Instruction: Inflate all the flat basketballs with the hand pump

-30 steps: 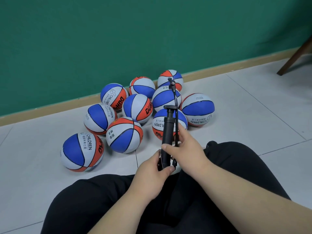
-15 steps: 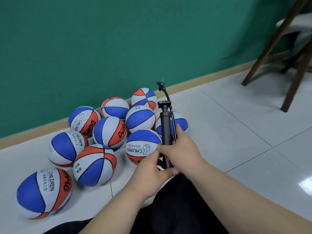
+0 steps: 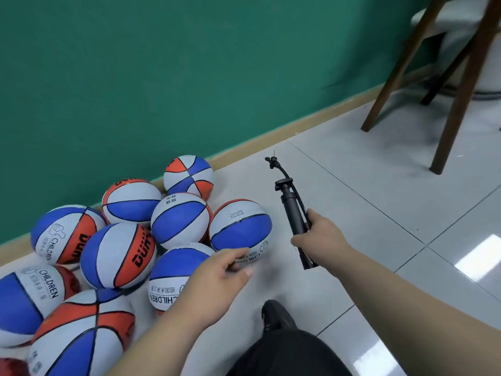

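Observation:
Several blue, white and orange basketballs lie clustered on the floor at the left, against the green wall. My right hand point(image 3: 320, 237) grips the black hand pump point(image 3: 294, 217) around its barrel, off the floor and to the right of the balls. The pump's hose and needle point(image 3: 273, 160) point up and away. My left hand point(image 3: 219, 272) holds nothing, its fingers apart and curled, hovering at the rightmost basketball point(image 3: 240, 226) and over the nearer basketball point(image 3: 173, 278) marked CHILDREN.
A wooden chair point(image 3: 466, 77) stands at the back right on the grey tiled floor point(image 3: 379, 213). My black trouser leg and shoe point(image 3: 276, 316) lie at the bottom centre. A tan skirting board runs along the wall behind the balls.
My left hand has let go of the pump and moved left toward the balls. My right hand has carried the pump to the right. The view has shifted right and closer.

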